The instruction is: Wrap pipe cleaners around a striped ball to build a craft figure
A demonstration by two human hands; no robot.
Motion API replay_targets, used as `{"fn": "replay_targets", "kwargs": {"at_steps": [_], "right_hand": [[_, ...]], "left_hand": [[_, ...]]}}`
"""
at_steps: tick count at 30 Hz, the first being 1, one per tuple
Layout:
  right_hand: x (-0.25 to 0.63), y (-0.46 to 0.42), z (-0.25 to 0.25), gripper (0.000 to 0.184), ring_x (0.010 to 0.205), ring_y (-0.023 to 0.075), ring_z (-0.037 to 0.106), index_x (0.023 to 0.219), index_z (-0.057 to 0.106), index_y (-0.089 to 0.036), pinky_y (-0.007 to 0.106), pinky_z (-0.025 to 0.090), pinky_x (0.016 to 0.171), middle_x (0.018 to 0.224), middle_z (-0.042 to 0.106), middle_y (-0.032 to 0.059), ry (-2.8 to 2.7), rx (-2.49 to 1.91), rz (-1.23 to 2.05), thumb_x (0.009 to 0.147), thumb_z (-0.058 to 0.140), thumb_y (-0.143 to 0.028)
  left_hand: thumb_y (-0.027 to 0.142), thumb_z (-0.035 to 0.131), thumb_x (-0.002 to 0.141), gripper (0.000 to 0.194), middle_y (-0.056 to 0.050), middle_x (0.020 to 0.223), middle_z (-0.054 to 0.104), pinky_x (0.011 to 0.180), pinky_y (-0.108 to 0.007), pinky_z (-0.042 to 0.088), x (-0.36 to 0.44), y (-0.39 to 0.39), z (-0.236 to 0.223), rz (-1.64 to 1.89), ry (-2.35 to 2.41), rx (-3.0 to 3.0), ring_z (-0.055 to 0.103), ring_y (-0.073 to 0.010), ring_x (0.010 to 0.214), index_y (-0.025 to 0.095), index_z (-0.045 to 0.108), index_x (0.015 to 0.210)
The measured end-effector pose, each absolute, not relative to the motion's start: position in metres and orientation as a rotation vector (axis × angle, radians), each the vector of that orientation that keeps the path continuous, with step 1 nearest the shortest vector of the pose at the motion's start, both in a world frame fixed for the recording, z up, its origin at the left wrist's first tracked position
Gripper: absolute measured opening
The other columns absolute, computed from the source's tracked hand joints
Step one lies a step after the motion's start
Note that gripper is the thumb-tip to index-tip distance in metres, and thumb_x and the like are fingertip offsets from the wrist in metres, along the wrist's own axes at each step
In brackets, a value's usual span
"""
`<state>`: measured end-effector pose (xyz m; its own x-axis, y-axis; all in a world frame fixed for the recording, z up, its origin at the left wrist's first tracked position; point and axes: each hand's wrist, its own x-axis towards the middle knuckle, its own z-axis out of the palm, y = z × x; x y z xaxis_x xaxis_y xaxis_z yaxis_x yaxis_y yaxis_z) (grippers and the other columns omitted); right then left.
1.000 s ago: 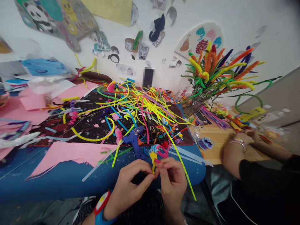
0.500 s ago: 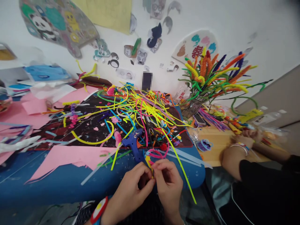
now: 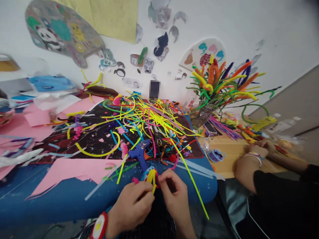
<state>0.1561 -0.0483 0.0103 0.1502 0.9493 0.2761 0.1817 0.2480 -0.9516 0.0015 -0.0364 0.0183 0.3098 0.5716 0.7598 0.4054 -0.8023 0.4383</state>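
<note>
My left hand (image 3: 133,205) and my right hand (image 3: 174,196) meet at the blue table's near edge, both pinched on a small twisted pipe-cleaner piece (image 3: 151,174) of yellow, light blue and pink. My left wrist wears a blue watch with a red and yellow face (image 3: 97,226). Just beyond the hands lies a blue glue gun (image 3: 140,153). A tangle of loose yellow, pink, blue and green pipe cleaners (image 3: 147,119) covers the dark mat (image 3: 97,132) behind it.
Pink paper sheets (image 3: 74,167) lie at the left on the blue table (image 3: 50,199). A vase of fuzzy stems (image 3: 219,83) stands at the back right. Another person's arm in a black sleeve (image 3: 251,162) rests on the wooden table at right. Pictures hang on the wall.
The pipe-cleaner piece has been bent down and bunched tighter between my fingers. My hands have drawn slightly nearer and to the left, and the view has tipped down a little.
</note>
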Motion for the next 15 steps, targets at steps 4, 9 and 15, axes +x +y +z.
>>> {"fn": "replay_targets", "kwargs": {"at_steps": [4, 9, 15], "right_hand": [[0.154, -0.050, 0.014, 0.018, 0.062, 0.0132, 0.061, 0.075, 0.066, -0.019, 0.021, 0.048, 0.058, 0.070, 0.065, 0.0005, -1.392, -1.211, 0.972, 0.091, 0.062, -0.027], [0.153, -0.047, 0.012, 0.011, 0.056, 0.0128, 0.060, 0.076, 0.067, -0.019, 0.020, 0.047, 0.051, 0.066, 0.066, -0.0004, -1.228, -1.180, 0.942, 0.085, 0.067, -0.026], [0.155, -0.044, 0.010, 0.009, 0.045, 0.0086, 0.053, 0.077, 0.067, -0.020, 0.018, 0.045, 0.042, 0.065, 0.063, -0.0025, -1.019, -1.048, 1.053, 0.083, 0.071, -0.026]], "left_hand": [[0.005, 0.050, 0.075, 0.019, 0.006, 0.047, 0.059, 0.040, -0.019, 0.039, 0.003, -0.033, 0.016, 1.565, 1.030, 2.307, 0.051, -0.0101, 0.034, 0.024, 0.052, 0.076], [0.014, 0.058, 0.086, 0.014, 0.000, 0.060, 0.067, 0.052, -0.022, 0.050, 0.004, -0.033, 0.000, 1.656, 1.153, 2.185, 0.064, -0.0140, 0.052, 0.023, 0.060, 0.076], [0.013, 0.067, 0.086, 0.009, -0.002, 0.076, 0.072, 0.062, -0.021, 0.055, 0.018, -0.037, -0.001, 1.558, 1.129, 1.882, 0.069, -0.0143, 0.067, 0.020, 0.071, 0.083]]}}
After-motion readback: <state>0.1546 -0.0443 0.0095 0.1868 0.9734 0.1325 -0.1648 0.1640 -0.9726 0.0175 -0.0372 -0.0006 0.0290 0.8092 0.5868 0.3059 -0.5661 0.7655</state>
